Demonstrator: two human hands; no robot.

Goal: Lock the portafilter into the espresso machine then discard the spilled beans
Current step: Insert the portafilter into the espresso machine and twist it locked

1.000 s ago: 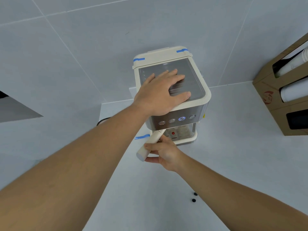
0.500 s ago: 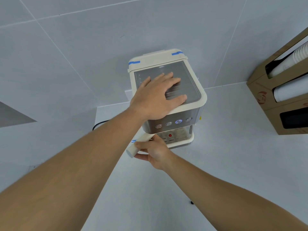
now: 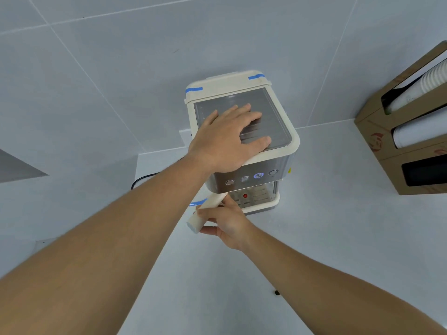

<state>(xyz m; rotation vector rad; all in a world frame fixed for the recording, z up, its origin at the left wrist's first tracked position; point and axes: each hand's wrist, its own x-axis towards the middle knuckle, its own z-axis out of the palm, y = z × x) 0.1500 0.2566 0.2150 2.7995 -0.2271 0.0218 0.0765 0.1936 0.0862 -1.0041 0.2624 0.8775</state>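
Note:
A cream and steel espresso machine [image 3: 280,155] stands on the white counter against the tiled wall. My left hand [image 3: 227,139] lies flat on its top, fingers spread, pressing down. My right hand [image 3: 227,221] grips the cream portafilter handle [image 3: 205,212], which sticks out to the lower left from under the machine's front. The portafilter's head is hidden beneath the machine. One dark spilled bean [image 3: 277,292] shows on the counter beside my right forearm; any others are hidden by the arm.
A brown cardboard cup dispenser [image 3: 396,151] with stacked white cups stands at the right. A black power cord [image 3: 142,180] runs left of the machine. Blue tape marks the machine's lid corners.
The portafilter handle has swung to the left under the machine with my right hand on it. My left hand stays pressed on top. The view has shifted, and my arm now covers one bean.

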